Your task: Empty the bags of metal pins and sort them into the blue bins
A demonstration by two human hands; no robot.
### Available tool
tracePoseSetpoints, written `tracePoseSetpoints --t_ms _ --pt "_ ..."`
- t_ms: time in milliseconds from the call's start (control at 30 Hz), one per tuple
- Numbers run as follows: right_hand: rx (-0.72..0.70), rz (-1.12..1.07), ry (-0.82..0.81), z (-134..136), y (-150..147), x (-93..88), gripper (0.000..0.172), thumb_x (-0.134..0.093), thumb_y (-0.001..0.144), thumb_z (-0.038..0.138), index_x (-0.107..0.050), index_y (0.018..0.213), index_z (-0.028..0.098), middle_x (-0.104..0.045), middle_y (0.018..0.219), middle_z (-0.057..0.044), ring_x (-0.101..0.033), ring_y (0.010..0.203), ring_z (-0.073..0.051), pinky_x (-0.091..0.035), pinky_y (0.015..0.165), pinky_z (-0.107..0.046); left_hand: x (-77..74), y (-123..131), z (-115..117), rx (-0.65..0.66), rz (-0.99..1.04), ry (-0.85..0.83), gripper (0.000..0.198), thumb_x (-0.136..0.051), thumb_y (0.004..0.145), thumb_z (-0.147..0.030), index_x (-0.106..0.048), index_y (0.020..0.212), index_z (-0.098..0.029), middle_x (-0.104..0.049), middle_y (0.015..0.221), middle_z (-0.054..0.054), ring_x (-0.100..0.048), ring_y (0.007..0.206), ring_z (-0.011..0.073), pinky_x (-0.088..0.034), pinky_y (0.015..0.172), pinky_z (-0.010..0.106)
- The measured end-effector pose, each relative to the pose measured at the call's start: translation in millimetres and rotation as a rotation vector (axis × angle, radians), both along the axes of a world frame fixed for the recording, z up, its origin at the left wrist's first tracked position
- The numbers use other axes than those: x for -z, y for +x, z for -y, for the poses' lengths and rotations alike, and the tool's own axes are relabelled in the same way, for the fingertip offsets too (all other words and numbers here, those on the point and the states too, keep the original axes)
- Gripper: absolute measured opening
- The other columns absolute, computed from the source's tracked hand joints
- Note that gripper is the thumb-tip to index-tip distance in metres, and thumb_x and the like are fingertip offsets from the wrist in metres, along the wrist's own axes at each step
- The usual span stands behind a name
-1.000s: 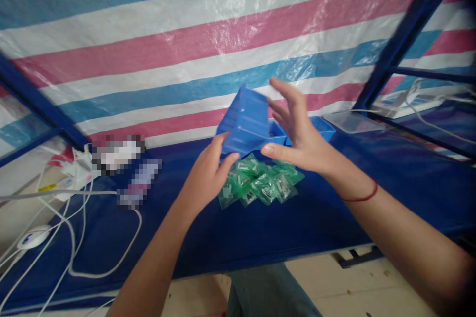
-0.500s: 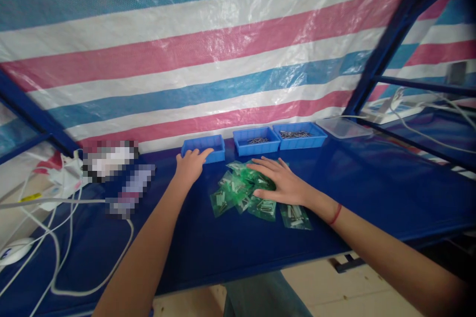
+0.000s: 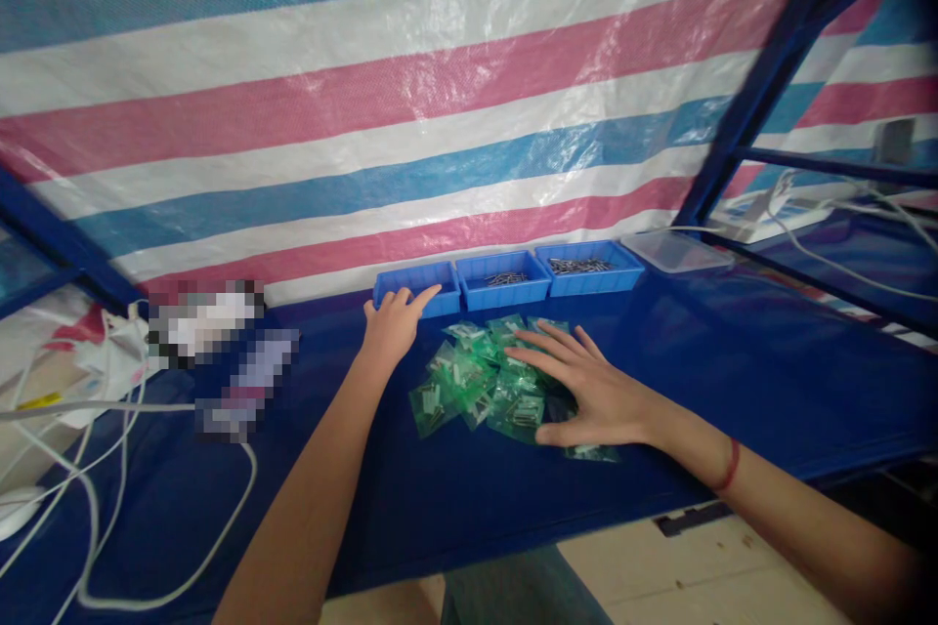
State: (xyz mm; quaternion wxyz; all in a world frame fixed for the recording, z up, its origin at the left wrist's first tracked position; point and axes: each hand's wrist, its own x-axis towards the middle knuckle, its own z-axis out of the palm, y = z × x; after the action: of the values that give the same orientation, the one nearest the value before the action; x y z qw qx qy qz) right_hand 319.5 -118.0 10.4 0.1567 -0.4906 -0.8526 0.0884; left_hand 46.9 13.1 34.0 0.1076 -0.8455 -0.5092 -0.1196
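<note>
A woven plastic sheet striped in blue, white and pink (image 3: 329, 107) fills the far side. In front of it spreads a glossy dark blue tabletop (image 3: 440, 498). A dark blue metal post (image 3: 769, 78) slants up at the far right, and a matching brace (image 3: 59, 225) crosses the far left. At the near edge, a grey-blue trouser leg (image 3: 520, 591) shows below the table.

The bare right hand (image 3: 593, 391) is palm down over the right part of a heap of small, clear green plastic packets (image 3: 469, 376), fingers spread wide and thumb held well away; whether it presses on any packet cannot be told. The heap lies in the middle of the table, its packets overlapping.

The bare left hand (image 3: 392, 332) is at the near left corner of a shallow rectangular blue plastic bin (image 3: 444, 303), its fingers loosely bent over the edge and one digit stretched to the right; how firmly it grips is unclear. That bin stands leftmost in a row beyond the heap, just beside an identical middle bin (image 3: 505, 296), with a similar right bin (image 3: 597, 283) next along.

Right of the row lies a flat, clear plastic lid or tray (image 3: 678, 252). White cables (image 3: 109, 405) tangle at the left. A thin red cord (image 3: 733, 464) circles the right wrist. Slender silvery metal pieces (image 3: 582, 266) lie in the middle and right bins.
</note>
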Motion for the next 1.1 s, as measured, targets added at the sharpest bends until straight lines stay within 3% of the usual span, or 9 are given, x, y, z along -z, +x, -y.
tracePoseSetpoints --t_ms 200,333,433,567,667,800,867,967,1100 --pt "-0.013 0.026 -0.021 2.8 7.8 3.9 0.095 -0.062 0.064 0.069 -0.023 0.146 0.04 -0.021 0.155 -0.004 -0.012 0.14 -0.041 -0.009 0.104 -0.071 0.9 1.3 8.5 -0.009 0.021 0.007 0.045 -0.034 0.096 -0.026 -0.034 0.139 -0.041 -0.055 0.112 0.01 -0.05 0.104 0.0294 -0.038 0.085 0.051" --pt "-0.021 0.011 0.033 -6.3 6.2 7.0 0.087 -0.058 0.07 0.068 -0.027 0.145 0.036 -0.027 0.152 -0.006 -0.017 0.14 -0.038 -0.017 0.106 -0.065 -5.4 2.6 16.5 -0.023 0.046 0.03 0.042 -0.032 0.097 -0.032 -0.037 0.138 -0.038 -0.053 0.117 0.011 -0.048 0.109 0.0296 -0.038 0.088 0.052" --pt "-0.041 0.002 0.088 -16.0 8.2 6.4 0.075 -0.054 0.078 0.064 -0.032 0.142 0.033 -0.035 0.148 -0.007 -0.025 0.138 -0.034 -0.021 0.107 -0.061 -12.5 8.6 35.5 0.038 0.154 0.073 0.043 -0.036 0.096 -0.04 -0.037 0.139 -0.035 -0.049 0.127 0.01 -0.042 0.12 0.0292 -0.034 0.097 0.051" --pt "0.081 -0.042 0.288 -50.3 19.5 -4.3 0.051 -0.043 0.09 0.047 -0.04 0.137 0.028 -0.047 0.14 -0.008 -0.037 0.132 -0.029 -0.022 0.107 -0.057 -10.9 18.7 74.2 0.303 0.198 -0.11 0.06 -0.043 0.087 -0.06 -0.034 0.141 -0.035 -0.037 0.142 0.009 -0.033 0.131 0.0314 -0.03 0.105 0.053" --pt "0.189 0.024 0.462 -88.9 29.3 -11.3 0.051 -0.048 0.088 0.04 -0.044 0.134 0.019 -0.051 0.135 -0.014 -0.039 0.129 -0.033 -0.019 0.106 -0.06 -0.4 23.0 93.1 0.286 0.176 -0.289 0.074 -0.047 0.078 -0.071 -0.029 0.142 -0.04 -0.026 0.15 0.009 -0.023 0.136 0.0394 -0.025 0.102 0.065" --pt "0.158 0.076 0.478 -121.2 33.3 -8.5 0.022 -0.047 0.088 0.026 -0.064 0.099 0.019 -0.067 0.108 -0.011 -0.054 0.115 -0.029 -0.018 0.107 -0.059 11.9 24.1 96.9 0.249 0.175 -0.314 0.079 -0.046 0.075 -0.075 -0.033 0.142 -0.035 -0.026 0.15 0.011 -0.023 0.137 0.0402 -0.021 0.105 0.066" --pt "0.172 0.055 0.492 -123.1 32.1 -5.8 0.02 -0.045 0.088 0.022 -0.064 0.092 0.019 -0.069 0.1 -0.01 -0.06 0.104 -0.027 -0.02 0.107 -0.057 14.8 23.5 95.4 0.265 0.199 -0.281 0.08 -0.046 0.076 -0.074 -0.034 0.142 -0.031 -0.028 0.15 0.011 -0.025 0.137 0.0365 -0.023 0.108 0.059" --pt "0.2 0.007 0.526 -113.0 31.1 -10.0 0.021 -0.044 0.089 0.023 -0.062 0.097 0.018 -0.069 0.097 -0.009 -0.062 0.095 -0.025 -0.026 0.106 -0.054 17.0 23.3 94.5 0.282 0.243 -0.236 0.081 -0.046 0.077 -0.072 -0.033 0.143 -0.027 -0.029 0.149 0.012 -0.027 0.137 0.0322 -0.025 0.111 0.051" --pt "0.178 -0.076 0.637 -85.9 37.3 -40.1 0.022 -0.045 0.091 0.028 -0.061 0.101 0.017 -0.067 0.088 -0.009 -0.061 0.086 -0.026 -0.04 0.093 -0.047 19.9 27.3 95.6 0.282 0.306 -0.213 0.081 -0.048 0.078 -0.069 -0.031 0.143 -0.024 -0.032 0.147 0.012 -0.028 0.136 0.0298 -0.027 0.111 0.047"
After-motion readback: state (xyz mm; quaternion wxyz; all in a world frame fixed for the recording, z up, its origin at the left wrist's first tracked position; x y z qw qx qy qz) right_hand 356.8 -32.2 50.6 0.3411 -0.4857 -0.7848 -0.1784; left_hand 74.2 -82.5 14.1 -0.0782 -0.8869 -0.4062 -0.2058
